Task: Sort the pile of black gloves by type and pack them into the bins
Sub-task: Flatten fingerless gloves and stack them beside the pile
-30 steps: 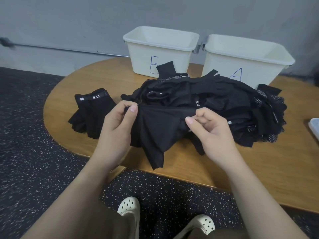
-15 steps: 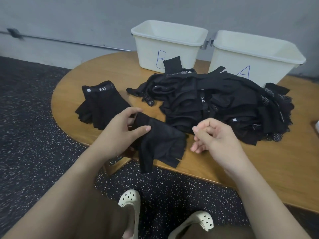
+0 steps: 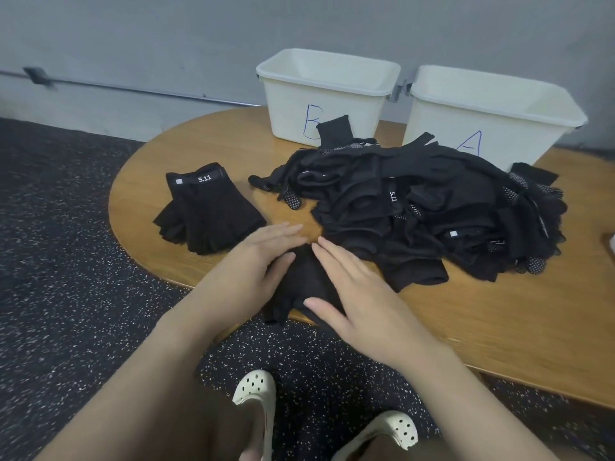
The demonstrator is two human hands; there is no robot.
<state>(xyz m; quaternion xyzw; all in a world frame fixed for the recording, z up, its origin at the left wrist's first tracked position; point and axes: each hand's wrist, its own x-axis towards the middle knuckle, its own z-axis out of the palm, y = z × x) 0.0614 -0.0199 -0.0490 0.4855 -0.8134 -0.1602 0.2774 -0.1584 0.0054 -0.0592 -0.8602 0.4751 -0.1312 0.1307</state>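
Black fabric gloves (image 3: 432, 207) heaped mid-bench; two white plastic bins, B (image 3: 327, 94) and A (image 3: 492, 111), interiors hidden; both grips, left hand (image 3: 256, 261) and right hand (image 3: 352, 287), flat, pressing one near glove (image 3: 299, 284)

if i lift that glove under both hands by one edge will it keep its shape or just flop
Probably flop: the glove is thin knit fabric, and both the left hand and right hand press it flat at the table edge. Likely light too. Its fingers already droop over the edge, so it may slide off.
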